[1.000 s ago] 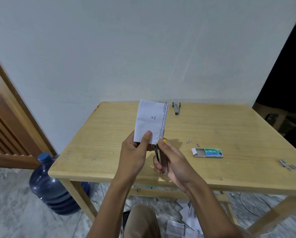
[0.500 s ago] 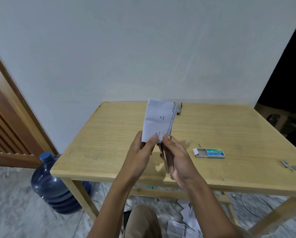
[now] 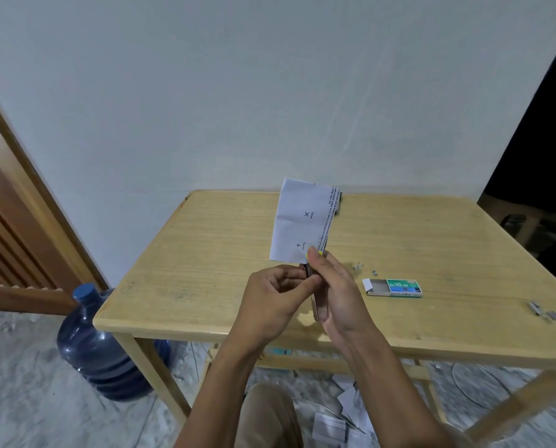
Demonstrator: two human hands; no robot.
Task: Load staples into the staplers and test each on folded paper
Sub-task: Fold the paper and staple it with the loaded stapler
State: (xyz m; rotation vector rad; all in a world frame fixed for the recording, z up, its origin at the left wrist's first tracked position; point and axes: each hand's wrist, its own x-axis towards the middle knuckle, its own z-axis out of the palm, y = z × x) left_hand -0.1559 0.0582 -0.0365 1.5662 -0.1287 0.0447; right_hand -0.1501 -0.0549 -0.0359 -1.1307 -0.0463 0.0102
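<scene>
Now the right hand point(image 3: 338, 292) grips the stapler point(image 3: 315, 305) over the desk's point(image 3: 205, 260) front edge, paper point(image 3: 302, 221) standing in its mouth, while the left hand's point(image 3: 272, 299) fingers pinch near the stapler's head, seemingly steadying it for the test squeeze.

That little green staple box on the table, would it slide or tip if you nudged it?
The staple box lies flat on its broad side on the smooth wooden table, so it would probably slide, not tip. It looks like thin card and small, so likely light. Its inner tray sticks out at one end, so a push there might close it or spill staples.
</scene>
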